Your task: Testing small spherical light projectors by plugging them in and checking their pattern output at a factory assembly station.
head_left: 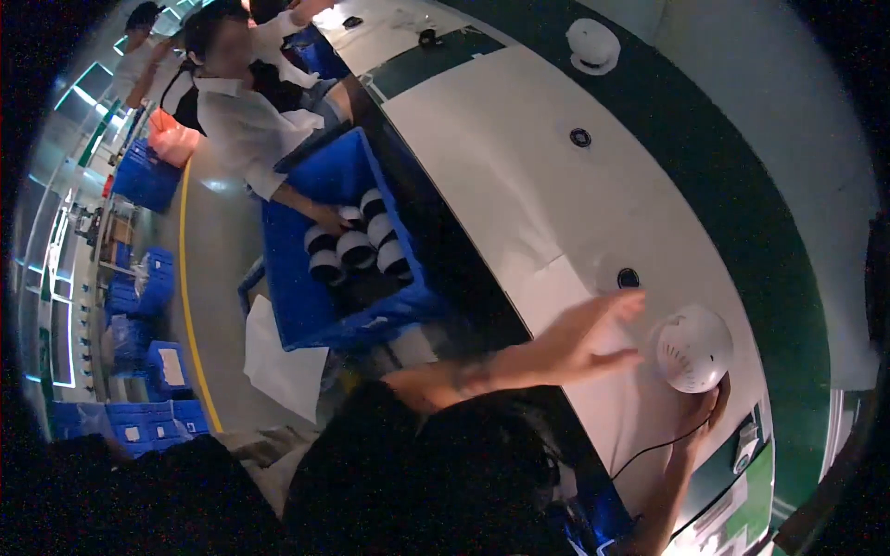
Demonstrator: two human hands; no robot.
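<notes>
A white, round-bodied device (693,350) with a row of slots and a small dark hole is on the white worktable (482,167) at the right. My right hand (710,414) closes on its near, lower edge, with part of the fingers hidden behind it. A thin black cable (649,448) runs from near that hand toward the table's front edge. My left hand (593,341) hovers to the left of the device, fingers stretched out and thumb apart, slightly blurred and holding nothing. Just beyond it, a small dark round piece (629,278) lies on the table.
A blue bin (338,329) with several white-and-black cylindrical units stands left of the table; a co-worker's hand (326,219) reaches into it. Another dark disc (580,138) and a white domed unit (593,46) are farther off. Blue crates (148,176) line the floor at far left.
</notes>
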